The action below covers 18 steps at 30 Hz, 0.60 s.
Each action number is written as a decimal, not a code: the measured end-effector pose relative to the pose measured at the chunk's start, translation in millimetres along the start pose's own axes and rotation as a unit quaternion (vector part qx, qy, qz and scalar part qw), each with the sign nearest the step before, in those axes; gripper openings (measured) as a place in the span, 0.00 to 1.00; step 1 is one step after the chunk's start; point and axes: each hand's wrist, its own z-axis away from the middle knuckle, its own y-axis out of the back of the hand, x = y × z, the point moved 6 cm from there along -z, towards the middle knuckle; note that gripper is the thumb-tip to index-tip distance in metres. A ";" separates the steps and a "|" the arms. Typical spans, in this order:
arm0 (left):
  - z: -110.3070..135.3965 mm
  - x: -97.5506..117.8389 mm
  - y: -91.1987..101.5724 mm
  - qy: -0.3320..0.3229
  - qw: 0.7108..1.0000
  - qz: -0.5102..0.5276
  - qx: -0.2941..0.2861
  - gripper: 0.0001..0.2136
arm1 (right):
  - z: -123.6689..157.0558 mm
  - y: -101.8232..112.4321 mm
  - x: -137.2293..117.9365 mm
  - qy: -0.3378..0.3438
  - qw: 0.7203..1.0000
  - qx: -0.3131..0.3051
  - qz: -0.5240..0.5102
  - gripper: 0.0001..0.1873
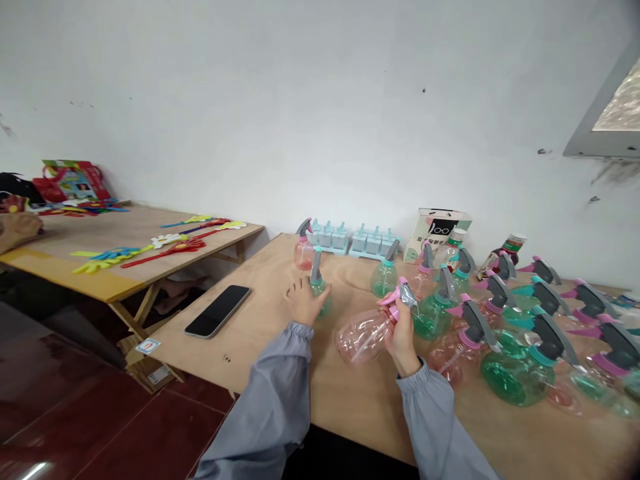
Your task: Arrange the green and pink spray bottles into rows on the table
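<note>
My right hand is wrapped round the neck of a clear pink spray bottle. This bottle is tilted, its body towards the left and its pink and grey trigger head up by my fingers. My left hand is at a small green spray bottle standing upright, its fingers spread to the left and the thumb across the front of the bottle. Whether the fingers touch it I cannot make out. Further back stand a pink spray bottle and a green one.
Several pink and green spray bottles crowd the table's right side. Pale blue popsicle moulds, a printed box and a dark-filled bottle stand along the wall. A phone lies left. Hand clappers and another person's hand are on the other table.
</note>
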 end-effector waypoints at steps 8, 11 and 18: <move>6.0 -6.9 -7.1 -0.002 0.992 0.125 0.006 0.21 | 10.1 -13.1 3.5 -0.059 0.996 -0.052 -0.032 0.14; 5.1 -8.7 -8.4 -0.001 0.992 0.126 0.014 0.21 | 11.3 -12.8 -3.3 -0.036 0.997 -0.048 -0.056 0.14; 4.8 -10.3 -11.7 -0.003 0.990 0.137 0.019 0.20 | 12.4 -14.6 1.6 -0.094 0.994 -0.045 -0.042 0.14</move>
